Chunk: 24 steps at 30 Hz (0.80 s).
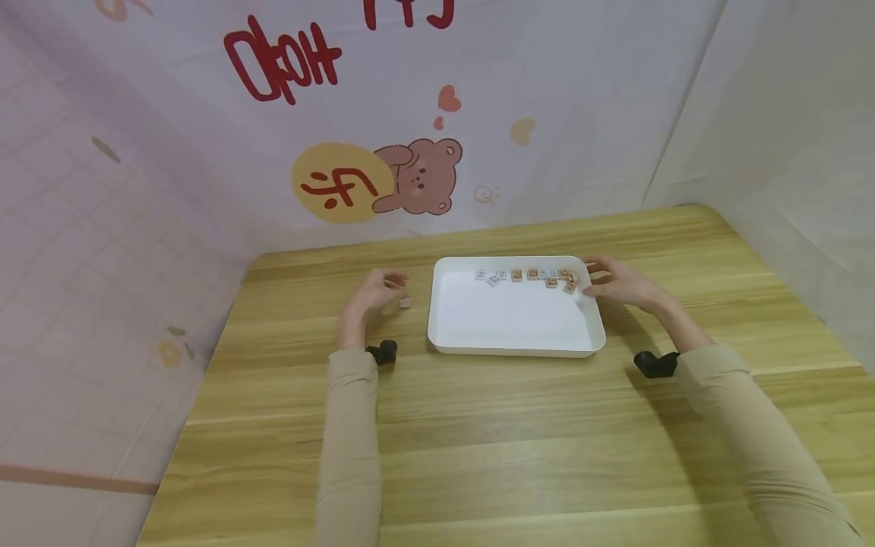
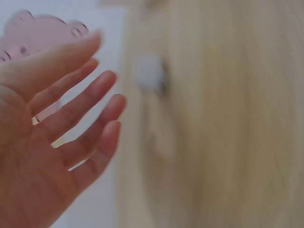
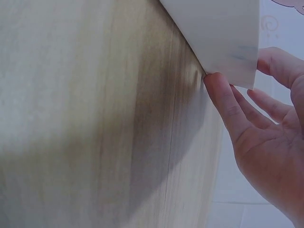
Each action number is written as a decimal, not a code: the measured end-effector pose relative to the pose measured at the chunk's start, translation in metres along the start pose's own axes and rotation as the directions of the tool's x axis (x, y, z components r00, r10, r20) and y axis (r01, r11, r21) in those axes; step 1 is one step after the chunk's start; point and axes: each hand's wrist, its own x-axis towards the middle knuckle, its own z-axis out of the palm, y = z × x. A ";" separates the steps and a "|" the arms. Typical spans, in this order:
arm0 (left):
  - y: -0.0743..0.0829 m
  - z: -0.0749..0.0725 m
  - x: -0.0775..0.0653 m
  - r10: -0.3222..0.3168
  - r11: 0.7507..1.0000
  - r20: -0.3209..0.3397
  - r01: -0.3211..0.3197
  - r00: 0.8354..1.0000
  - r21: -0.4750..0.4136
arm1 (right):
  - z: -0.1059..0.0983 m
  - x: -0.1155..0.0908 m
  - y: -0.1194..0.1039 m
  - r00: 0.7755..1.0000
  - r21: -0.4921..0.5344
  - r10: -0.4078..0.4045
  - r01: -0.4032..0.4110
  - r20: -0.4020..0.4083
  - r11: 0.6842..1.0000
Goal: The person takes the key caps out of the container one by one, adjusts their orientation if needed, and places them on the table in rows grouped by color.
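Note:
A shallow white tray (image 1: pixel 517 327) lies on the table, with several small square tiles (image 1: pixel 516 275), some whitish and some tan with marks, along its far side. At the tray's far right corner my right hand (image 1: pixel 618 284) grips the edge. The right wrist view has its thumb at the rim and fingers against the bottom edge of the tray wall (image 3: pixel 228 42). My left hand (image 1: pixel 374 295) hovers left of the tray, fingers loosely bent and holding nothing. Close by its fingertips is a single pale tile (image 1: pixel 405 303), a blurred whitish block in the left wrist view.
The wood-grain table (image 1: pixel 478 441) meets a white printed cloth backdrop (image 1: pixel 581 114) at the far edge. More cloth hangs on both sides. Each wrist carries a black mount, one at the left sleeve (image 1: pixel 352 441) and one at the right sleeve (image 1: pixel 759 425).

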 end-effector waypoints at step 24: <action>0.073 0.089 0.072 0.224 0.966 -0.023 -0.225 0.974 -0.125 | -0.001 0.004 0.008 1.000 0.028 0.004 -0.004 0.003 1.000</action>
